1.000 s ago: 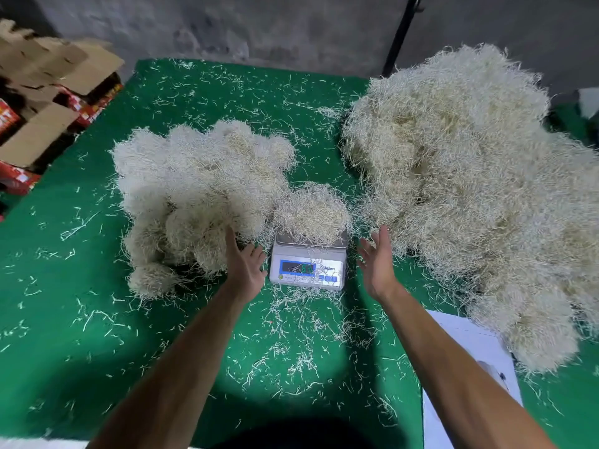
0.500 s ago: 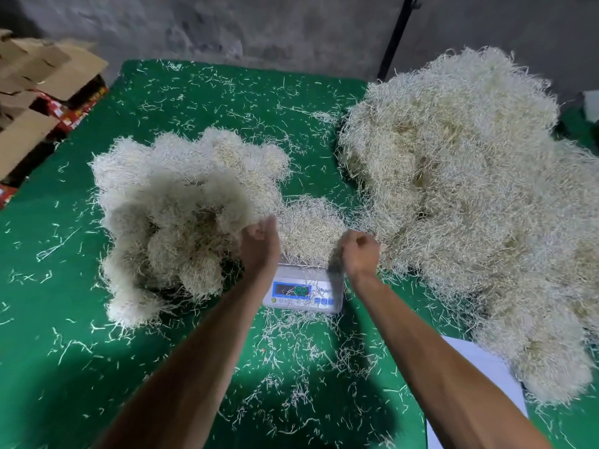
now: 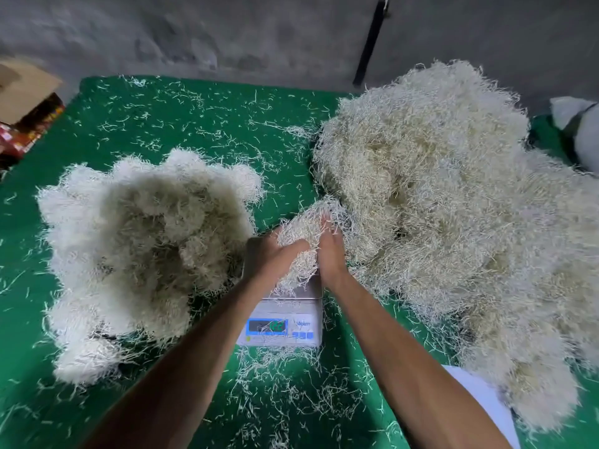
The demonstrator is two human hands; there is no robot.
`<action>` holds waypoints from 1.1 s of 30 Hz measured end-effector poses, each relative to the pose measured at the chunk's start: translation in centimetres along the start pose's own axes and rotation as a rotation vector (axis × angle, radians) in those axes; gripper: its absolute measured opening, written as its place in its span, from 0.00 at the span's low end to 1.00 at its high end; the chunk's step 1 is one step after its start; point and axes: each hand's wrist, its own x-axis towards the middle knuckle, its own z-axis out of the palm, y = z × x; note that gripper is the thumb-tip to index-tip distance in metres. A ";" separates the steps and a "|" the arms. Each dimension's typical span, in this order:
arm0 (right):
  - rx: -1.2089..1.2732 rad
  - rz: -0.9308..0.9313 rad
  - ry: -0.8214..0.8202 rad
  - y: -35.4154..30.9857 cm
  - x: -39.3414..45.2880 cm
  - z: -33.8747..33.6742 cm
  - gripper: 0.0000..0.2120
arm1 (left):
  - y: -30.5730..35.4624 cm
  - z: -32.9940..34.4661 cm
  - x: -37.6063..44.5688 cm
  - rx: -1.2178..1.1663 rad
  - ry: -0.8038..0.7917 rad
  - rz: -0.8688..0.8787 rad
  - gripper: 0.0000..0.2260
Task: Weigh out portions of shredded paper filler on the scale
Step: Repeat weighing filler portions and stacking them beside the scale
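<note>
Head cam view, looking down at a green felt-covered table [image 3: 201, 118] that's littered with loose pale strands everywhere.

Dead center of the frame, both hands are wrapped around a fluffy clump of cream shredded paper filler [image 3: 306, 226]. The left hand [image 3: 275, 254] grips it from the left side with fingers curled into the strands, and the right hand [image 3: 329, 254] grips the right side, fingertips buried in the paper. The clump sits between the two hands right over the platform of a small white digital scale [image 3: 285, 319], which is just below the hands in the lower middle of the frame. Can't tell if the clump's weight is fully on the platform or if the hands are carrying it. The scale's blue display shows green digits, but they're too blurry to read.

On the left half of the frame there's a lumpy mound of whitish shredded paper bundles [image 3: 142, 247], its right edge just beside the scale. The right half is taken up by a much bigger loose heap of cream shredded paper [image 3: 453, 222] that runs from the upper right down to the lower right, and the held clump touches its left edge.

Bottom right, a white sheet [image 3: 486, 403] pokes out from under the big heap. Upper left corner has brown cardboard boxes [image 3: 22, 89] off the table. A black pole [image 3: 369, 43] leans against the grey wall [image 3: 194, 34] at the top.
</note>
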 end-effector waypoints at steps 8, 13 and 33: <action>-0.171 0.138 -0.015 -4.4 3.0 -7.4 0.27 | 5.6 3.9 -3.9 -0.218 -0.066 0.051 0.36; -0.303 0.094 0.106 -6.8 5.5 -11.2 0.11 | 9.9 5.0 -6.5 -0.399 -0.202 0.034 0.42; 0.300 0.328 0.169 -8.4 10.9 -23.7 0.22 | 10.7 -2.1 -5.2 -0.608 0.134 -0.204 0.23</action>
